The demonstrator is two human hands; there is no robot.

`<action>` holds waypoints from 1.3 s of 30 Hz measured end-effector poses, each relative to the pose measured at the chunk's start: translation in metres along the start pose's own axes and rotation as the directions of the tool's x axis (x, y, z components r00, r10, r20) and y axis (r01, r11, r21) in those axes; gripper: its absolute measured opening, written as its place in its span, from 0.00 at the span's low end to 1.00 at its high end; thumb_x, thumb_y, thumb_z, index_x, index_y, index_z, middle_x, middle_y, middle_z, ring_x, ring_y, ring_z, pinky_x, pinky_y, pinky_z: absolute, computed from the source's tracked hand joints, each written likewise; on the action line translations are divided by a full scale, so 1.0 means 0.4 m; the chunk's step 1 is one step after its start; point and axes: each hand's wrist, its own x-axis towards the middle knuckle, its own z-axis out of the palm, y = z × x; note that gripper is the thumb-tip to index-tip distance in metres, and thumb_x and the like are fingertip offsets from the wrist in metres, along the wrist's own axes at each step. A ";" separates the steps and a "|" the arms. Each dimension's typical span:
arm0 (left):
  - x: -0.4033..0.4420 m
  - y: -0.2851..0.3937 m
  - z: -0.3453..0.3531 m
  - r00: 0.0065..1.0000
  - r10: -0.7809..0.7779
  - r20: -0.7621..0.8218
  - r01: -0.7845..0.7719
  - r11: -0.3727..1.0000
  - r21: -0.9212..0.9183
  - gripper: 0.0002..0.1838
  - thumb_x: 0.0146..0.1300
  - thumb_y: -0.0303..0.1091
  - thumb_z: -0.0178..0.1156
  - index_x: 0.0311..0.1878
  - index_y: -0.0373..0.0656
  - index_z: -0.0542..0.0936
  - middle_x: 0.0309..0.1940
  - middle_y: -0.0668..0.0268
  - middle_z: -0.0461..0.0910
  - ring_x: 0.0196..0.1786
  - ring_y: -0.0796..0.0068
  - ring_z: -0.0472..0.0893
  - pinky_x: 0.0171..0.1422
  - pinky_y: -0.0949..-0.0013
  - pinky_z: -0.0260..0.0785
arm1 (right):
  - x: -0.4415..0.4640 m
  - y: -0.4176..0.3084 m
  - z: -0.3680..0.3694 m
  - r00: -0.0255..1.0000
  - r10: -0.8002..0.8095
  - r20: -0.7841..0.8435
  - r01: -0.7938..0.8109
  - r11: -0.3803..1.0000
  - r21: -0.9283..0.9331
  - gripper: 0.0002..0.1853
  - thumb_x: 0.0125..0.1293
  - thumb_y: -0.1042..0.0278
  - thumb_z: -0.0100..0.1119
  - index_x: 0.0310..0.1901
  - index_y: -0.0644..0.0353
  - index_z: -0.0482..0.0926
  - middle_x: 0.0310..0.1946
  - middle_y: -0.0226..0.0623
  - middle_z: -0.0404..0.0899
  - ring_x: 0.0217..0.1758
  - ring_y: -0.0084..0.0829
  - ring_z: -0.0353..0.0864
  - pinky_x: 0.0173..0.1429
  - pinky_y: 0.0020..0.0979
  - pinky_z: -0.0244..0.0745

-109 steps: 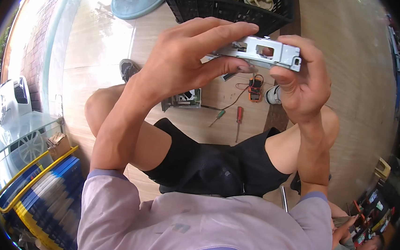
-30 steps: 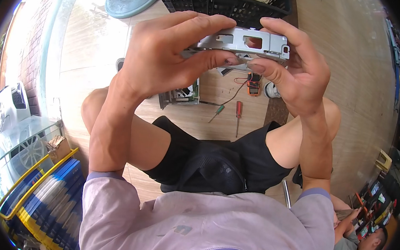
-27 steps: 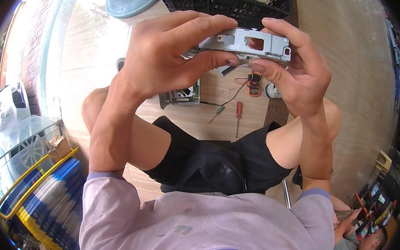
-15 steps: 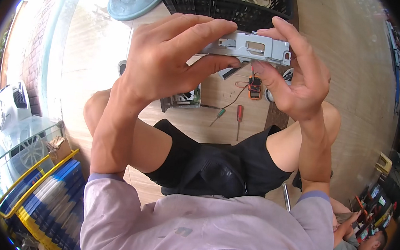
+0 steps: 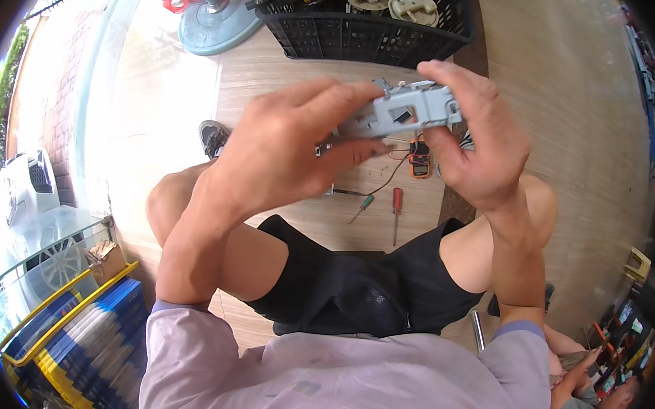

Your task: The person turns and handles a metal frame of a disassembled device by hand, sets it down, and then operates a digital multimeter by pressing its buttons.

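Note:
Between both hands, raised above the floor, is a grey metal frame part (image 5: 430, 107) with a rectangular cut-out. My left hand (image 5: 283, 136) grips its left end, thumb below and fingers above. On its right end, my right hand (image 5: 486, 140) pinches it the same way. The part is tilted, right end higher, and slightly blurred. Beneath the hands on the floor lie an orange multimeter (image 5: 420, 159) with leads, a green-handled screwdriver (image 5: 361, 209) and a red-handled screwdriver (image 5: 396, 216).
A black plastic crate (image 5: 363, 42) of parts and tools stands ahead. Left of it is a round light-blue stand base (image 5: 220, 19). A yellow-edged rack of blue packets (image 5: 94, 332) sits at lower left. Another person (image 5: 577, 401) is at lower right.
The grey metal part has come lower and turned, its right end now higher. Both hands moved down with it, still gripping. More of the crate shows now.

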 end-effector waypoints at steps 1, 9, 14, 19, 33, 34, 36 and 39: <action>-0.006 0.005 -0.003 0.993 -0.060 0.097 0.065 0.997 -0.043 0.26 0.53 0.30 0.80 0.57 0.38 0.85 0.40 0.56 0.87 0.37 0.63 0.87 0.43 0.64 0.79 | -0.002 0.003 0.004 0.999 -0.031 0.023 0.030 0.999 0.024 0.31 0.50 0.89 0.69 0.60 0.67 0.80 0.54 0.47 0.87 0.56 0.43 0.87 0.60 0.36 0.82; -0.014 -0.019 0.055 0.871 -0.187 0.454 0.482 0.504 -0.717 0.15 0.67 0.37 0.73 0.44 0.33 0.82 0.32 0.62 0.86 0.33 0.75 0.84 0.38 0.70 0.74 | 0.004 0.004 -0.004 0.972 -0.046 0.230 -0.004 0.977 0.213 0.29 0.49 0.91 0.66 0.58 0.69 0.80 0.54 0.50 0.86 0.60 0.50 0.85 0.66 0.43 0.79; -0.010 -0.002 0.068 0.855 -0.197 0.481 0.518 0.395 -0.759 0.17 0.71 0.40 0.70 0.46 0.32 0.82 0.29 0.69 0.83 0.35 0.82 0.82 0.37 0.73 0.73 | 0.019 0.004 -0.016 0.975 -0.072 0.211 0.026 0.977 0.214 0.28 0.51 0.90 0.66 0.58 0.70 0.81 0.53 0.50 0.87 0.59 0.50 0.86 0.65 0.41 0.80; -0.002 0.012 0.059 0.836 -0.226 0.500 0.548 0.304 -0.780 0.17 0.71 0.40 0.70 0.46 0.33 0.83 0.30 0.71 0.82 0.34 0.84 0.80 0.36 0.75 0.72 | 0.008 0.005 -0.020 0.992 -0.073 0.104 0.068 0.997 0.048 0.28 0.48 0.87 0.71 0.55 0.67 0.82 0.50 0.47 0.88 0.53 0.46 0.88 0.57 0.38 0.84; -0.007 0.017 0.064 0.839 -0.270 0.472 0.539 0.291 -0.791 0.17 0.73 0.39 0.69 0.50 0.32 0.84 0.33 0.68 0.85 0.37 0.85 0.81 0.40 0.76 0.74 | 0.004 0.013 -0.008 0.986 -0.163 -0.045 0.155 0.979 -0.134 0.30 0.40 0.82 0.76 0.52 0.67 0.84 0.45 0.45 0.88 0.45 0.43 0.90 0.47 0.36 0.87; -0.008 0.018 0.062 0.834 -0.271 0.481 0.548 0.293 -0.784 0.17 0.73 0.40 0.68 0.50 0.32 0.84 0.34 0.67 0.86 0.37 0.84 0.82 0.41 0.75 0.74 | 0.004 0.011 -0.006 0.986 -0.159 -0.045 0.152 0.980 -0.129 0.30 0.40 0.82 0.76 0.52 0.67 0.84 0.45 0.45 0.87 0.45 0.43 0.90 0.47 0.36 0.87; -0.008 0.026 0.058 0.839 -0.270 0.472 0.537 0.279 -0.796 0.17 0.74 0.39 0.67 0.51 0.31 0.83 0.35 0.65 0.86 0.39 0.82 0.83 0.43 0.74 0.76 | 0.003 0.007 -0.001 0.985 -0.162 -0.052 0.153 0.978 -0.143 0.30 0.41 0.82 0.76 0.53 0.68 0.83 0.46 0.45 0.87 0.45 0.43 0.89 0.47 0.36 0.87; -0.008 0.027 0.057 0.852 -0.245 0.463 0.516 0.239 -0.823 0.17 0.75 0.38 0.66 0.52 0.30 0.82 0.36 0.63 0.87 0.41 0.79 0.85 0.45 0.73 0.77 | 0.000 0.003 0.000 0.986 -0.158 -0.049 0.149 0.976 -0.161 0.30 0.43 0.81 0.75 0.54 0.69 0.82 0.46 0.45 0.87 0.45 0.43 0.89 0.46 0.36 0.87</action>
